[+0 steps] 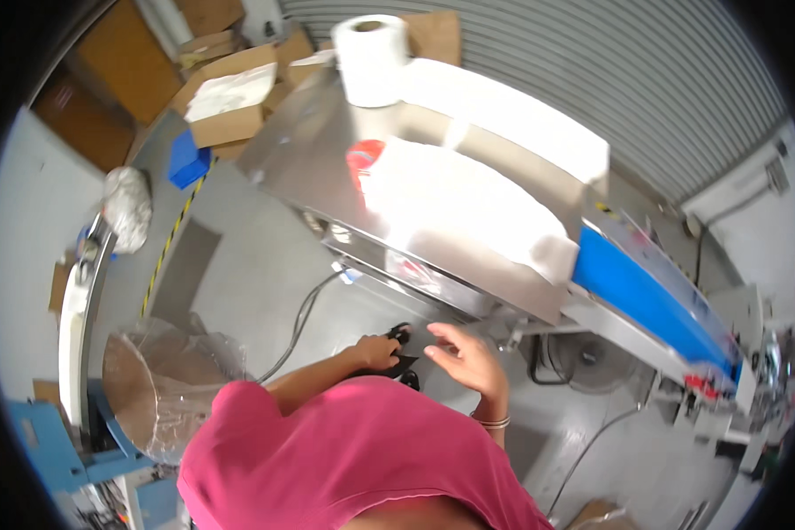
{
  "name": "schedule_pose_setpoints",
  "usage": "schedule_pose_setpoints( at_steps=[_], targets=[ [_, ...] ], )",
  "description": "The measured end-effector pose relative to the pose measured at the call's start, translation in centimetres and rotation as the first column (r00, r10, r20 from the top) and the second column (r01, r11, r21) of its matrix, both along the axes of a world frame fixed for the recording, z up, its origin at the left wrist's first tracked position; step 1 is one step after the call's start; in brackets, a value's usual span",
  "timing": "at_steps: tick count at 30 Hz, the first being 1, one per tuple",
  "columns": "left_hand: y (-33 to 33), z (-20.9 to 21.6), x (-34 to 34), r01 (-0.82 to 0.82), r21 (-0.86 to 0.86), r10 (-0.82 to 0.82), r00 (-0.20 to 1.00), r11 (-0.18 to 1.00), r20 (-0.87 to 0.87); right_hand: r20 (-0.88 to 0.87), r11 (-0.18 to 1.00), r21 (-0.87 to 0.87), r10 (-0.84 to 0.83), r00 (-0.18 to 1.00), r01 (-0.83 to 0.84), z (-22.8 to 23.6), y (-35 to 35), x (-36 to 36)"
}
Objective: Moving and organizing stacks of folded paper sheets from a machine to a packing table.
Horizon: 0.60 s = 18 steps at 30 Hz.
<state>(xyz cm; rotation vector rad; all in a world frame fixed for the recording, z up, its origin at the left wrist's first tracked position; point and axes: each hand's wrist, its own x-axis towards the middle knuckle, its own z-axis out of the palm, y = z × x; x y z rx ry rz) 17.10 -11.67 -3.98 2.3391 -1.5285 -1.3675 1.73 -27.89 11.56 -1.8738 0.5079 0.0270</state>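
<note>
My right hand [465, 359] hangs in front of my body below the steel table's near edge, its fingers apart and nothing in it. To its left, my left hand [378, 352] is closed with the fingers curled, and what it holds, if anything, cannot be made out. Dark shapes show right beside it, too blurred to name. On the steel table [305, 163] ahead lies a heap of white sheet-like material [459, 199] with a red-printed part [364, 161] at its left end. Neither hand touches it.
A white roll [371, 66] stands at the table's back. A blue conveyor belt [649, 296] runs off to the right. Left are an open carton [230, 124], a blue bin [187, 161] and a plastic-lined drum [172, 389]. A black cable [300, 322] crosses the floor.
</note>
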Motion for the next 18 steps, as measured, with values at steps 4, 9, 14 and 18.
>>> schedule_pose_setpoints(
  at_steps=[4, 9, 14, 18],
  targets=[
    [7.9, -2.4, 2.9, -0.266, -0.058, 0.261, 0.962, 0.962, -0.080, -0.017, 0.914, 0.009, 0.405, 0.914, -0.405, -0.1, 5.3, 9.6],
    [15.0, 0.7, 9.9, -0.425, 0.052, 0.429, 0.899, 0.903, -0.089, -0.045, 0.710, 0.112, 0.703, 0.710, -0.696, -1.2, 13.1, 21.9],
    [27.2, 0.1, 18.1, -0.744, -0.190, 0.757, 0.654, 0.641, -0.008, 0.138, 0.459, 0.182, 0.863, 0.485, -0.869, -3.4, 23.5, 35.0],
    [37.6, -4.5, 25.0, -0.778, -0.457, 0.892, 0.444, 0.431, 0.085, 0.056, 0.375, -0.028, 0.926, 0.373, -0.927, -1.4, 30.4, 43.1]
  ],
)
